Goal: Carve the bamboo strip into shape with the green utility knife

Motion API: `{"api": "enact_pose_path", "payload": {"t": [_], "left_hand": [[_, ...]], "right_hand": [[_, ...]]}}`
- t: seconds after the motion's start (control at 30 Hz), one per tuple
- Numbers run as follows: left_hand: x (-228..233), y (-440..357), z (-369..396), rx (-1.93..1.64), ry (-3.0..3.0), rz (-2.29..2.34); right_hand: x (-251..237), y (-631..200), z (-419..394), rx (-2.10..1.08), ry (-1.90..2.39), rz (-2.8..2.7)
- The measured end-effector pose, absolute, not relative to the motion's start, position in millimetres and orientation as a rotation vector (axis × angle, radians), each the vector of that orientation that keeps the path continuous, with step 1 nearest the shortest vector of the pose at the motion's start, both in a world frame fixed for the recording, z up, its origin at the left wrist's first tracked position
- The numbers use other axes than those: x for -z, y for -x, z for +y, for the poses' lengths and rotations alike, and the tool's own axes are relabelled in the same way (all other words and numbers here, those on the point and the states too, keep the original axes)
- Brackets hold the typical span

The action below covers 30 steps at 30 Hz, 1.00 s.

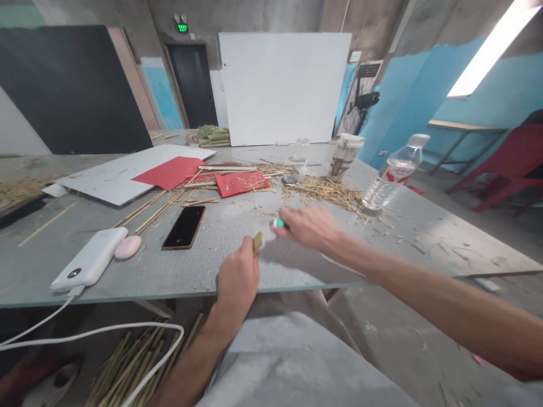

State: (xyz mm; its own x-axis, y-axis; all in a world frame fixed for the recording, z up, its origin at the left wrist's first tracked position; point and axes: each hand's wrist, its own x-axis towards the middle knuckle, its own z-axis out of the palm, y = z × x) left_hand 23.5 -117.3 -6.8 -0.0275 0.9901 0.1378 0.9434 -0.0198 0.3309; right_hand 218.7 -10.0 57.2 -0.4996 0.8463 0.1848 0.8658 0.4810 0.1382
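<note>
My left hand (238, 270) is closed near the table's front edge, gripping a short yellowish-brown piece of plant stalk (258, 242) that sticks up past the thumb. To its right, my right hand (311, 228) is closed around a small tool with a white and green end (279, 223). Motion blur and the fingers hide the rest, so its kind is unclear. The tool and the stalk piece are apart. Just beyond the hands, bits of straw lie on the grey tabletop (229, 226).
A phone (184, 227), white power bank (91, 259) and pink round case (128, 247) lie left. Red paper (169, 172), a red packet (241, 183) and thin stalks lie behind. A straw heap (328, 194), cup (344, 158) and water bottle (392, 175) stand right. Stalk bundles (136, 362) sit below.
</note>
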Motion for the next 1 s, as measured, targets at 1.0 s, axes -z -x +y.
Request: {"api": "enact_pose_path", "payload": {"t": [1.0], "left_hand": [[15,-21,-116,-0.597,-2.041,2.194]], "right_hand": [[-36,-218,-54,0.177,1.296,-2.751]]}}
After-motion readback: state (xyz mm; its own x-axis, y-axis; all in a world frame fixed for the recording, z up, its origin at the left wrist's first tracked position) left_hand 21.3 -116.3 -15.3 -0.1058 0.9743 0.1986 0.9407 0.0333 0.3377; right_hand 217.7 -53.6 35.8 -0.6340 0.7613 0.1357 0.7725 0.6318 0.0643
